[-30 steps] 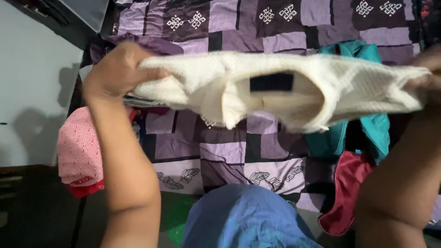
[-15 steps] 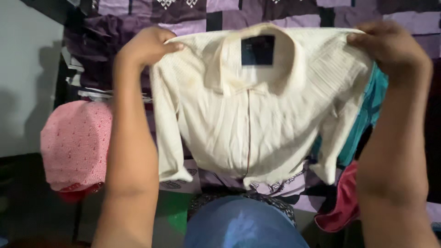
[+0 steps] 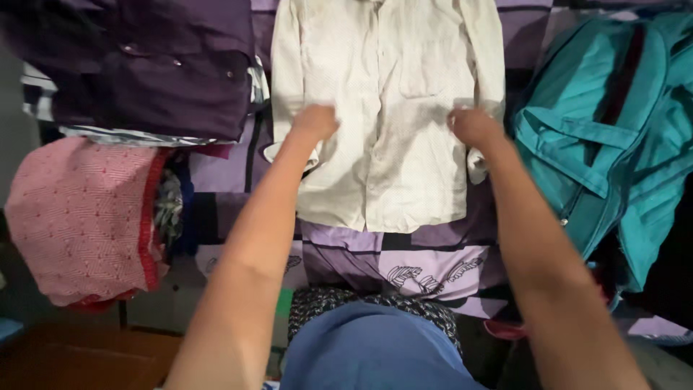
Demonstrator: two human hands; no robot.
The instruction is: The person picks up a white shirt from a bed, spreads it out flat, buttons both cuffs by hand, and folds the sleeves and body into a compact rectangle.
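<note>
both hands press flat on a cream button-up shirt (image 3: 390, 94): the left hand (image 3: 315, 121) on its left sleeve edge, the right hand (image 3: 473, 126) on the other sleeve, fingers loosely curled, gripping nothing. the shirt lies spread on the purple patchwork bedspread (image 3: 404, 260), between a dark purple garment (image 3: 159, 65) and a teal garment (image 3: 606, 130).

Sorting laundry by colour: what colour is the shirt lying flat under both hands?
Cream, off-white shirt, seen in the head view.

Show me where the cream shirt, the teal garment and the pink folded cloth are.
cream shirt (image 3: 393, 123), head view, on its front panel.
teal garment (image 3: 613, 130), head view, on its middle folds.
pink folded cloth (image 3: 76, 217), head view, on its top face.
</note>
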